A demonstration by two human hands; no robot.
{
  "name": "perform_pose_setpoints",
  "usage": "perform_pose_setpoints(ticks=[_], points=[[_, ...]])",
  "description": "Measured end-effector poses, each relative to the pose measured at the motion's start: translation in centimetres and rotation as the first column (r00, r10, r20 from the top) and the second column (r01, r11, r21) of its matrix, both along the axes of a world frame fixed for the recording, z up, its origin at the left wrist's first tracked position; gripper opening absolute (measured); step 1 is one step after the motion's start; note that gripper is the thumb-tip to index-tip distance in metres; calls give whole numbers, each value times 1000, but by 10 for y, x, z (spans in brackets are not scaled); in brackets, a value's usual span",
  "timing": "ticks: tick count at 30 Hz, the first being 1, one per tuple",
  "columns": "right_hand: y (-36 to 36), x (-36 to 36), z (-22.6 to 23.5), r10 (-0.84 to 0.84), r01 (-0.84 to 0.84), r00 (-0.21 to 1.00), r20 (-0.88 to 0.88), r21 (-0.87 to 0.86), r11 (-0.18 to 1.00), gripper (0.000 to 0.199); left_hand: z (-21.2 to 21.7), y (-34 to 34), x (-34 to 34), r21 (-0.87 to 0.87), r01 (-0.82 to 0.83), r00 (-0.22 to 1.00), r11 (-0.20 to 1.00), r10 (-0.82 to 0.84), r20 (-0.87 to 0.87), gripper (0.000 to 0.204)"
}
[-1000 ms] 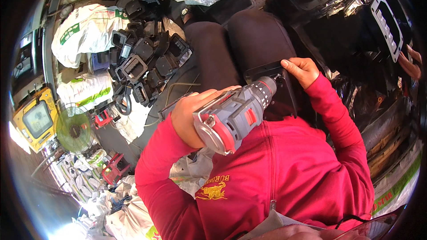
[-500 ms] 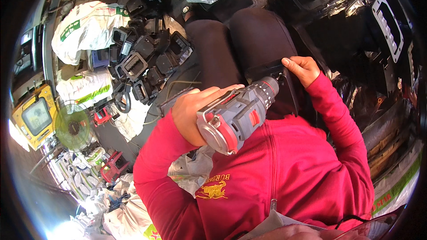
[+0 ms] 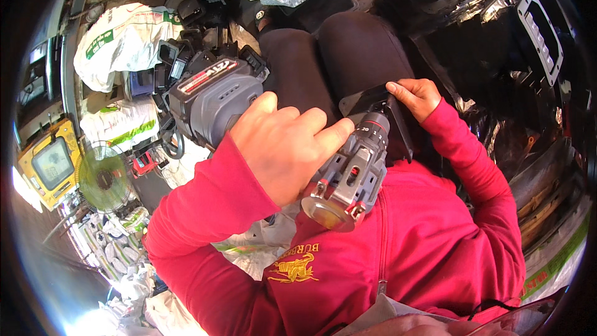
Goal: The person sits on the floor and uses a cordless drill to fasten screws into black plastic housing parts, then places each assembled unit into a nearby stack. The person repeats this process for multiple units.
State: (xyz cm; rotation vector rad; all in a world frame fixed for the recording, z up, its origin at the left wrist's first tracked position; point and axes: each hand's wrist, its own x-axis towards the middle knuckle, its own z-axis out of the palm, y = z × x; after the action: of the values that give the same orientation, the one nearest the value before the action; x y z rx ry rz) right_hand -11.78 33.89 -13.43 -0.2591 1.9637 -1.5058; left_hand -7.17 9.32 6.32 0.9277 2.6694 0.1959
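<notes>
My left hand (image 3: 283, 146) grips a grey cordless drill (image 3: 348, 171) with red trim, held close to the camera above my lap. Its battery pack (image 3: 211, 96) points up and left, and the round rear end faces down toward my red jacket. My right hand (image 3: 415, 96) rests its fingers on a flat black part (image 3: 379, 102) lying on my right thigh, just past the drill's nose. The drill hides most of that black part. My dark trousers fill the space above.
A pile of black battery packs and tool parts (image 3: 186, 50) lies to the left. White sacks (image 3: 121, 37), a yellow boxy device (image 3: 46, 162) and a small green fan (image 3: 102, 180) sit further left. Dark metal and plastic panels (image 3: 535, 31) crowd the right.
The drill has been lifted closer to the camera and turned, so the battery pack now points up and left. My right hand stays on the black part.
</notes>
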Motion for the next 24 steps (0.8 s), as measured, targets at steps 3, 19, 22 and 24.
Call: perform_pose_setpoints(ticks=[3, 19, 22, 24], points=[[1, 1, -3, -17, 17, 1000, 7, -19, 1000, 40, 4, 2, 3, 30, -57, 996, 998, 55, 67, 45], [3, 3, -6, -137, 141, 972, -193, 11, 990, 32, 6, -9, 28, 124, -236, 955, 964, 207, 211, 65], [17, 1, 19, -448, 453, 890, 87, -294, 842, 26, 12, -17, 36, 144, -270, 944, 952, 232, 236, 66], [25, 7, 40, -266, 260, 964, 30, -340, 904, 28, 19, -20, 43, 156, -311, 926, 937, 263, 271, 65]])
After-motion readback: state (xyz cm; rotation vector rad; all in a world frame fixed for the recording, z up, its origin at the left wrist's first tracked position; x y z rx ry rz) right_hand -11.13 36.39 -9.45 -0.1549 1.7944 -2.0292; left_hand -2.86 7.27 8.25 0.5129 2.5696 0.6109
